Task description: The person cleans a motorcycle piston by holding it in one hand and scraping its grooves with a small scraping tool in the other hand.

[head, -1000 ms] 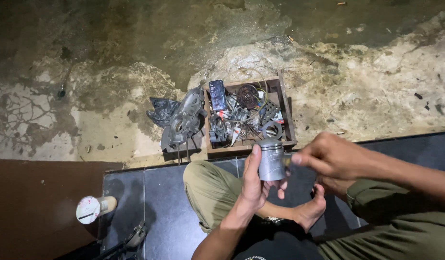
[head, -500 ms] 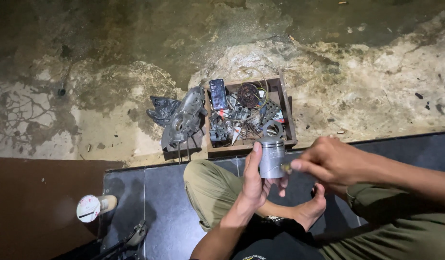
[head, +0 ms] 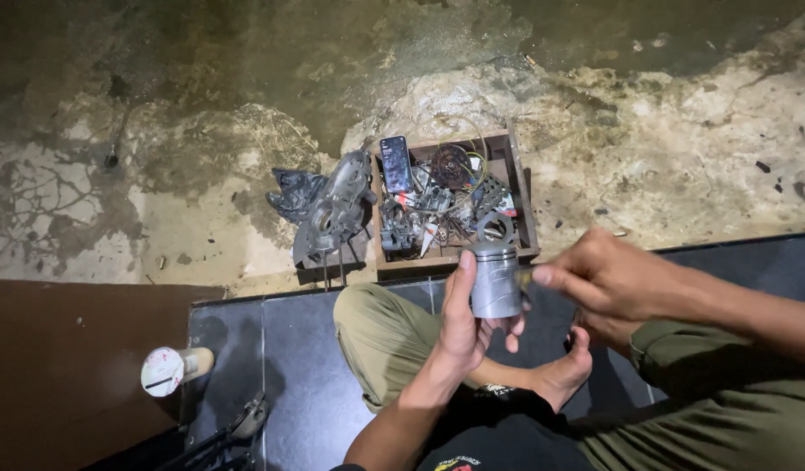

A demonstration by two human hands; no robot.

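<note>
Piston (head: 495,281), grey metal, upright in left hand (head: 465,327), thumb and fingers curled round skirt, above crossed legs. Right hand (head: 613,281) pinched at piston's side, fingertips blurred; what they hold, cannot tell. Wooden box (head: 514,170) of engine parts just beyond, phone (head: 395,163) propped inside.

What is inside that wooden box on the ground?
The wooden box holds a dark phone, a round dark disc, wires and tangled metal parts. Whatever lies beneath the pile is covered; the grey metal cylinder hides its near edge.

cracked, stained concrete ground (head: 115,201) beyond dark tiles (head: 306,384).
</note>
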